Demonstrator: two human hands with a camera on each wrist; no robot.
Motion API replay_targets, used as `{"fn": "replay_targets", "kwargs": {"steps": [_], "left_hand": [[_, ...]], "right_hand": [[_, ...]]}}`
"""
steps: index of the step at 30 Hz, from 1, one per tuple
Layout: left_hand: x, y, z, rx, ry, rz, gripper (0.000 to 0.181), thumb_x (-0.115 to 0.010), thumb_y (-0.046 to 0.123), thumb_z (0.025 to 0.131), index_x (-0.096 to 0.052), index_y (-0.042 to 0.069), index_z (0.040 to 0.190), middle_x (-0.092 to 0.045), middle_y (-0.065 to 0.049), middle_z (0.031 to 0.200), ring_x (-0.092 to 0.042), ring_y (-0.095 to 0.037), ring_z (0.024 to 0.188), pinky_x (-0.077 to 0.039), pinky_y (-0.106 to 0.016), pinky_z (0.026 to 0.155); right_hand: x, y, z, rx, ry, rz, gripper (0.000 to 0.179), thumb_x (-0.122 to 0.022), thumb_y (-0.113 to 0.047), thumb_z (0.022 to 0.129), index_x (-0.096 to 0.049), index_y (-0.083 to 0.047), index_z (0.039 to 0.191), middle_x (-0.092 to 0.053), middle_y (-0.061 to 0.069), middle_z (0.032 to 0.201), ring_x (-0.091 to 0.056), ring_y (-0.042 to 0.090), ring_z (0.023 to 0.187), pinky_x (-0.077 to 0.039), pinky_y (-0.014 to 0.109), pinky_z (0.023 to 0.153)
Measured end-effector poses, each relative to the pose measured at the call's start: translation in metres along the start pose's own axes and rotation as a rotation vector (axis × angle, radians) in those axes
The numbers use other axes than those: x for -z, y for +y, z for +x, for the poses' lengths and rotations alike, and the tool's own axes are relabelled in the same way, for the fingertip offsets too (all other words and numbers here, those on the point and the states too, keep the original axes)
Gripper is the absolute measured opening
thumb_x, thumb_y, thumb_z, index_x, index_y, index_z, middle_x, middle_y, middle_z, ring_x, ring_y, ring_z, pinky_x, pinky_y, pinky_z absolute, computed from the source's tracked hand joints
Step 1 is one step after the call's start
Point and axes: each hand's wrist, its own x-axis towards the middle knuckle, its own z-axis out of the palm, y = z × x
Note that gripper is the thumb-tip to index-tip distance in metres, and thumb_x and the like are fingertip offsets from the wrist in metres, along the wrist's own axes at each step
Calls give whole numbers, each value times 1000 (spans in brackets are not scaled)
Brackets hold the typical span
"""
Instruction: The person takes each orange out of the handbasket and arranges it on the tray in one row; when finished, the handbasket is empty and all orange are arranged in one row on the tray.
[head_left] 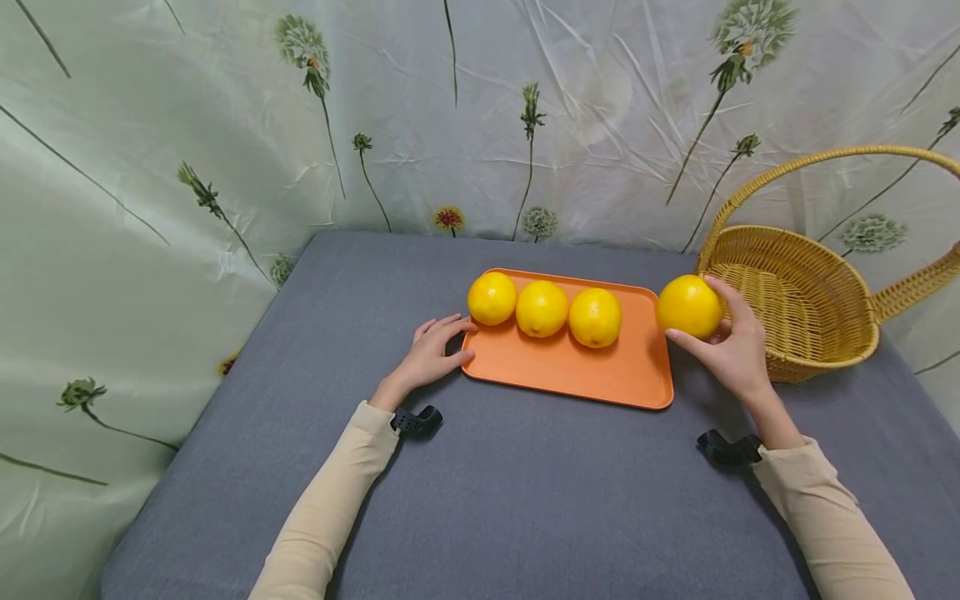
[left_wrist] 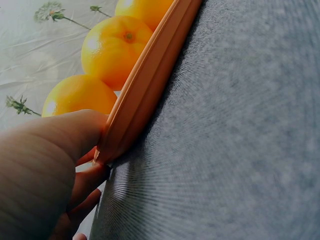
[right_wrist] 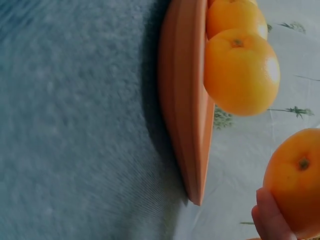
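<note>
In the head view my right hand (head_left: 735, 346) grips an orange (head_left: 690, 307) between thumb and fingers, held up past the right end of the orange tray (head_left: 570, 371). The same held orange (right_wrist: 297, 182) shows at the right wrist view's lower right, fingertips against it. Three more oranges stand in a row along the tray: one at the left (head_left: 492, 298), one in the middle (head_left: 542, 308), one at the right (head_left: 596, 317). My left hand (head_left: 433, 354) holds the tray's left edge, its thumb at the rim (left_wrist: 135, 85) and its fingers lower at the corner.
A woven basket (head_left: 825, 354) with a tall arched handle (head_left: 817, 154) stands right behind my right hand; its visible inside shows bare weave. Grey cloth (head_left: 525, 500) covers the table. A flower-printed curtain (head_left: 420, 125) hangs behind and to the left.
</note>
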Motion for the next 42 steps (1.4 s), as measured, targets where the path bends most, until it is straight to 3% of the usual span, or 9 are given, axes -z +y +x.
{"fn": "replay_targets", "kwargs": {"steps": [4, 10, 20, 28, 42], "left_hand": [[0, -1, 0, -1, 0, 4, 43, -62, 28, 89, -56, 9, 127, -53, -11, 138, -34, -29, 140, -13, -56, 112], [-1, -1, 0, 1, -1, -5, 43, -62, 28, 89, -56, 9, 127, -53, -11, 138, -34, -29, 140, -12, -56, 113], [0, -1, 0, 9, -6, -14, 43, -62, 28, 89, -56, 9, 127, -53, -10, 139, -33, -28, 140, -11, -56, 113], [-1, -1, 1, 8, -3, -7, 43, -62, 28, 89, -56, 9, 127, -53, -10, 138, -33, -28, 140, -12, -56, 113], [0, -1, 0, 2, -1, -5, 42, -62, 28, 89, -56, 9, 126, -54, -10, 137, -33, -29, 140, -12, -56, 113]], "right_hand": [[-5, 12, 2, 4, -25, -40, 81, -81, -5, 66, -45, -16, 138, -46, 18, 133, -45, -17, 74, -38, 1, 59], [-11, 13, 1, 22, -61, -72, 80, -81, -14, 68, -44, -20, 139, -48, 16, 135, -38, -13, 96, -35, -1, 69], [-15, 14, 3, 31, -115, -93, 78, -82, -16, 69, -45, -19, 138, -50, 15, 135, -37, -16, 97, -34, 1, 74], [-21, 14, 5, 23, -145, -152, 79, -81, -22, 70, -44, -20, 139, -52, 21, 128, -44, 19, 93, -32, 31, 75], [-25, 14, 9, -10, -199, -186, 78, -79, -29, 73, -41, -17, 140, -55, 26, 120, -48, 31, 95, -31, 36, 75]]}}
